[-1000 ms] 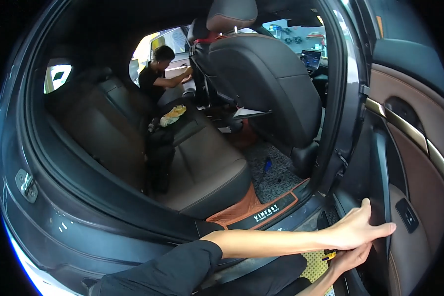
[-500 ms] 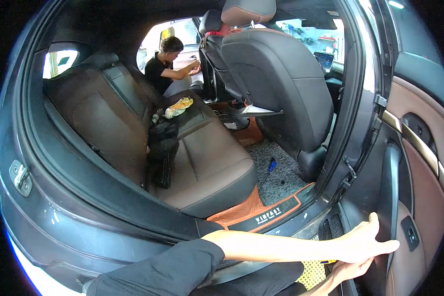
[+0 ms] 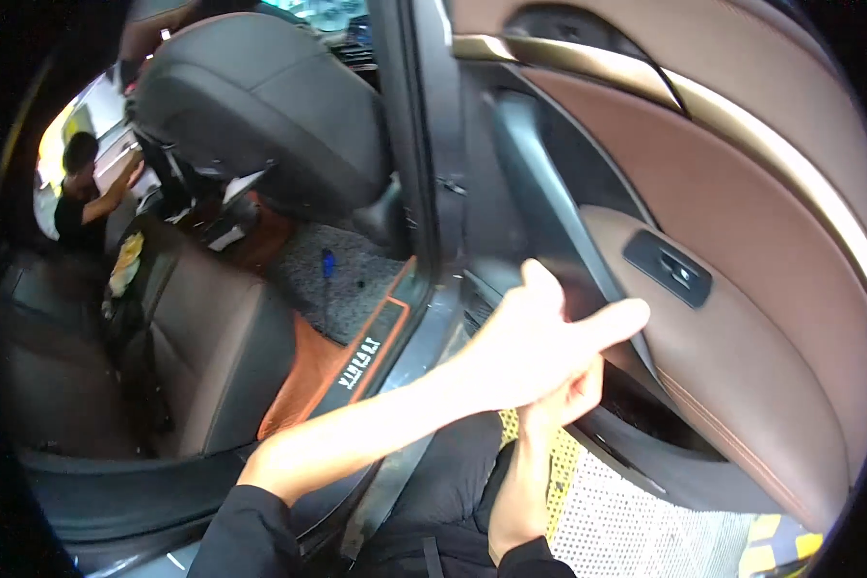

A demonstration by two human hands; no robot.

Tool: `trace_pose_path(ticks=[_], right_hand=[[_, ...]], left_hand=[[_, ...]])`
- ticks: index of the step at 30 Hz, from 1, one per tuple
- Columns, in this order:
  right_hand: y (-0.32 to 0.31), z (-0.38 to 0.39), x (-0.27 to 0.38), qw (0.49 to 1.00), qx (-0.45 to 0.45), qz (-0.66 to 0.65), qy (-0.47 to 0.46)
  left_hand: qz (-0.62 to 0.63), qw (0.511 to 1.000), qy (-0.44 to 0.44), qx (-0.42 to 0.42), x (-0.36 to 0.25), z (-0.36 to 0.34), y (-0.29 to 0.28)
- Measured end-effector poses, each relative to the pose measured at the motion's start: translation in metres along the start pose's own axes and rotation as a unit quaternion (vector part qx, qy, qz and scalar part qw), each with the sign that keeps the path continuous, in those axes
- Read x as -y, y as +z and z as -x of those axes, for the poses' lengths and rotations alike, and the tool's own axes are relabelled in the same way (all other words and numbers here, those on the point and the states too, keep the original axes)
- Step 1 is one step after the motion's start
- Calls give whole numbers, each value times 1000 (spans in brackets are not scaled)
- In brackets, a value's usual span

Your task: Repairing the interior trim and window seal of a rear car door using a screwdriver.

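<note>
1. At the far left, through the opposite doorway, another person (image 3: 79,197) in dark clothing works on the far side of the car, well apart from the wearer's hands.
2. Next comes the brown rear seat (image 3: 217,337), with the dark front seatback (image 3: 260,106) above it and a grey floor mat (image 3: 342,289) with an orange edge between them. A small blue object (image 3: 328,263) lies on the mat.
3. The left hand (image 3: 535,342) reaches across the sill toward the open rear door panel (image 3: 742,318). Its fingers are spread loosely wide, with the index finger stretched toward the dark lower trim beside the armrest. It holds nothing.
4. The right hand (image 3: 559,409) sits just beneath the left and is largely covered by it. It seems to press toward the door's lower pocket (image 3: 645,409), but whether it grips anything I cannot tell.
5. The window switch (image 3: 669,270) sits on the brown armrest, just to the right of the left fingertips and apart from them.
6. Judging from the reach, the work in hand is on the door's inner trim. To do it well, both hands should bear flat against the panel edge, keep clear of the switch, and stay steady over the yellow-and-white perforated mat (image 3: 636,520) below.
</note>
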State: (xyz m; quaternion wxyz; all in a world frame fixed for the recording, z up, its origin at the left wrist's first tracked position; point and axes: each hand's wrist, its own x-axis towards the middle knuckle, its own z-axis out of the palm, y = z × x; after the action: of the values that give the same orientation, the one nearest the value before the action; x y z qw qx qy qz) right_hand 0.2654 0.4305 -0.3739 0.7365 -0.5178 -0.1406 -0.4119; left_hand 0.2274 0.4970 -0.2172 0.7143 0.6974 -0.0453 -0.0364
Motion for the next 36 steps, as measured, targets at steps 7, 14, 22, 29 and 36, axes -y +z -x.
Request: trace_pose_path(ticks=[7,14,22,29,36], right_hand=[[21,-3,36,994,-2,-87,65],[27,2,40,991,-25,-83,104],[10,-14,29,997,47,-38,37],[8,-11,26,998,46,28,41],[-1,25,12,994,62,-20,93]], left_hand=[[-40,993,111,13,1,-5,-11],[-46,992,116,22,-4,-2,-10],[-56,992,110,4,-5,2,-6],[-94,991,85,-49,-10,8,-4],[-128,985,71,-94,-4,7,-5]])
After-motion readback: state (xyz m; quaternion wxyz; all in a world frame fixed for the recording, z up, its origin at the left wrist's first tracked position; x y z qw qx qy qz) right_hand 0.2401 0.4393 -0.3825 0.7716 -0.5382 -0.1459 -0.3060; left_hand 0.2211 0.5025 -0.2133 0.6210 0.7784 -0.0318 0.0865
